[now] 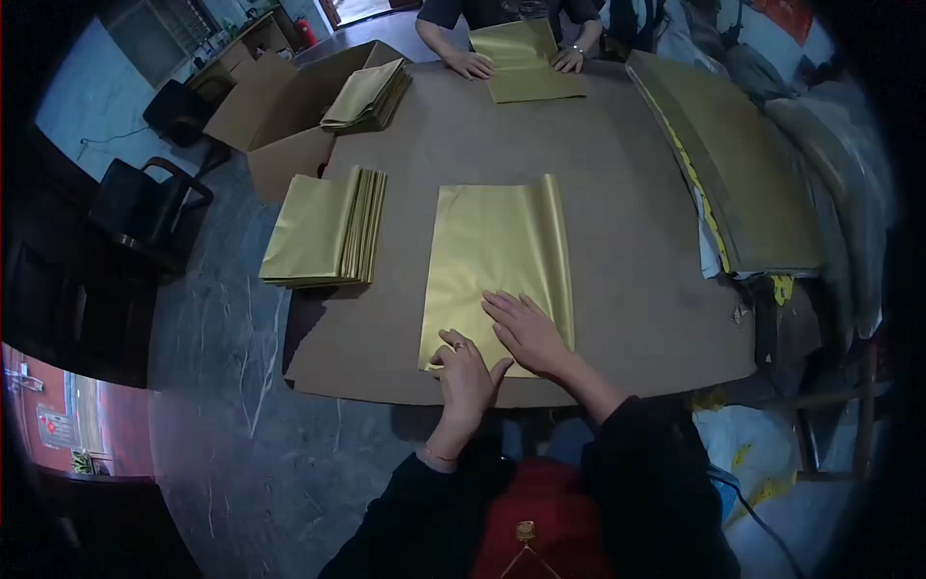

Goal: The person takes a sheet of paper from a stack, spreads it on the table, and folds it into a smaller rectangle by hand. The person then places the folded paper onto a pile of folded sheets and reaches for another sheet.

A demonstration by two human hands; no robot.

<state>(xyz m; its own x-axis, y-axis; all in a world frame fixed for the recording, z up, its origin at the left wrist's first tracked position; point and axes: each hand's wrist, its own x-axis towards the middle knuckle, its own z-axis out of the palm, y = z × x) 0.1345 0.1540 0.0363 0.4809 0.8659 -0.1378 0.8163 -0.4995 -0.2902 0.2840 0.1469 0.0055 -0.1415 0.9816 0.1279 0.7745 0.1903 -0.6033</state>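
A gold sheet of paper or foil point(482, 241) lies before me on the cardboard-covered table, with a rounded fold along its right side. My right hand point(526, 333) rests flat on its lower part, fingers stretched out. Beside it, at the sheet's near edge, my left hand point(463, 376) touches the gold surface with bent fingers and the thumb held apart. Neither hand grips anything that I can see. To the left is a stack of folded gold sheets point(313, 232), its folded edges facing right.
Across the table, a person's hands point(470, 66) are on another gold sheet point(521, 53). A smaller gold stack point(365, 95) sits by an open cardboard box point(280, 116) at the far left. A long pile of flat gold sheets point(738, 164) lines the table's right side.
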